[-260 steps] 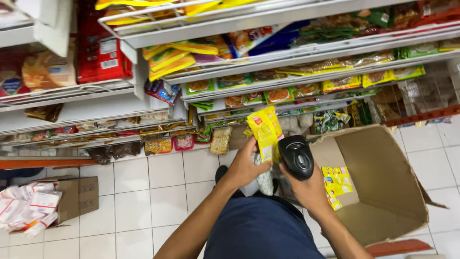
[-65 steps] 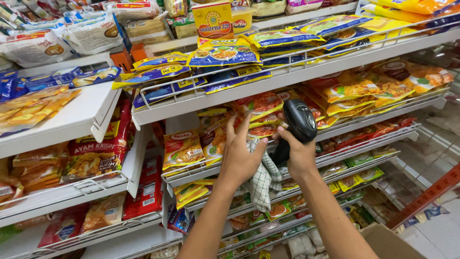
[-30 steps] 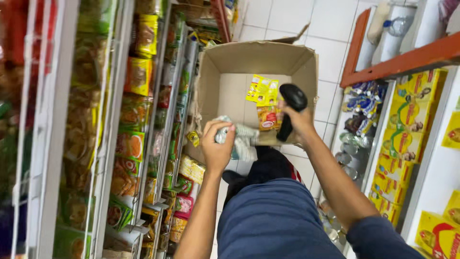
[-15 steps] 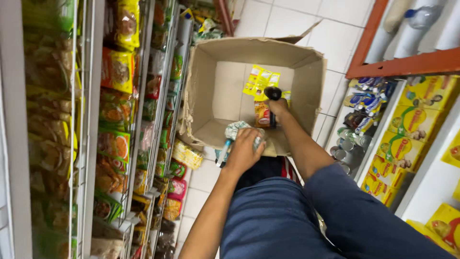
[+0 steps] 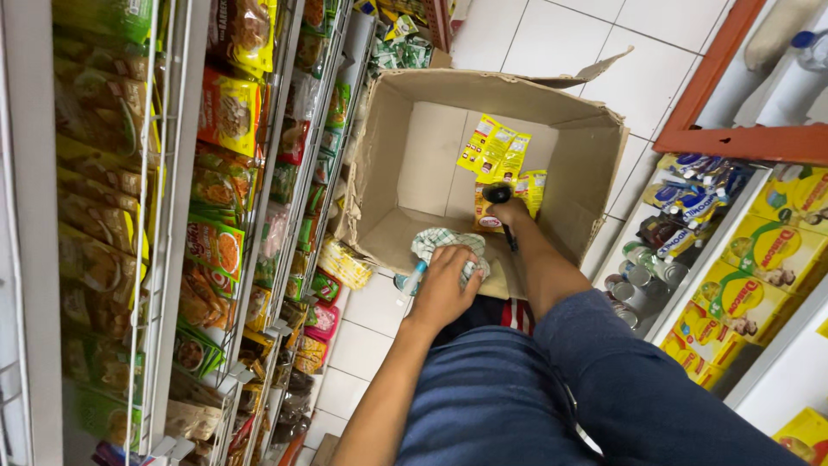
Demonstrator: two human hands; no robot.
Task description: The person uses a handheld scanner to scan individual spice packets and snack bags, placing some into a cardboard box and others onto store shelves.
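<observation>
An open cardboard box (image 5: 604, 155) stands on the tiled floor in front of me. Strips of yellow sachets (image 5: 495, 147) lie inside it against the far wall. My right hand (image 5: 517, 216) reaches into the box and grips a black handheld scanner (image 5: 498, 193), its head right by the sachets. My left hand (image 5: 442, 289) rests at the near edge of the box, closed on a green and white checked cloth (image 5: 435, 242). A small bottle with a blue cap (image 5: 407, 281) pokes out just beside that hand. My blue-trousered legs fill the lower frame.
Wire shelves (image 5: 285, 173) packed with snack packets run along the left. On the right, a low shelf holds yellow cartons (image 5: 733, 298), small cans (image 5: 634, 280) and blue sachets (image 5: 699, 185) under an orange shelf frame (image 5: 733, 138). White tiles (image 5: 561, 26) lie beyond the box.
My view swung from the snack shelves down to the box. In the last second my right hand pushed the scanner deeper toward the sachets, and my left hand stayed on the cloth.
</observation>
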